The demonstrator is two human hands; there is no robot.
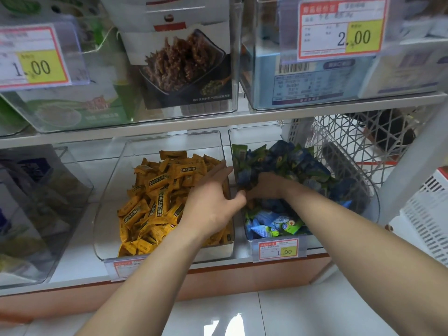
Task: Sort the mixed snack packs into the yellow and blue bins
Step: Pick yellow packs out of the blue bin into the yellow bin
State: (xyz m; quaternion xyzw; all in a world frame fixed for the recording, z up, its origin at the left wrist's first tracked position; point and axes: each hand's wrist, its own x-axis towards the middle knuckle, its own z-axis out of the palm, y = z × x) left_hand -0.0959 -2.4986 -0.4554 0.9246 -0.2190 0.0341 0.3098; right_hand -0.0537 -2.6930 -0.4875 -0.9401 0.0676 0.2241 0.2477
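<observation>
- Head view: the yellow bin (106,202) sits on the lower shelf (77,251), with the blue bin (374,207) touching it at its 3 o'clock. Both are clear tubs, named for the packs they hold.
- The yellow packs (157,190) fill the first tub. The blue packs (291,163) are heaped in the second, highest towards 12 o'clock.
- The left hand (213,202) is released, its fingers straight over the yellow packs along the shared wall and its thumb spread towards 3 o'clock.
- The right hand (266,187) is inside the blue bin at its 9 o'clock wall, fingers curled into a clump of blue packs and apparently grasping them. The fingertips are buried.
- The step looks like picking strays out of the blue heap. Whether a yellow pack lies under the hands is hidden.
- To do it well, lift the clump just enough to see beneath it. Pinch only the odd-coloured pack and let the blue ones fall back.
- Pass it over the wall low, towards 9 o'clock, so that loose packs stay inside the tubs.
</observation>
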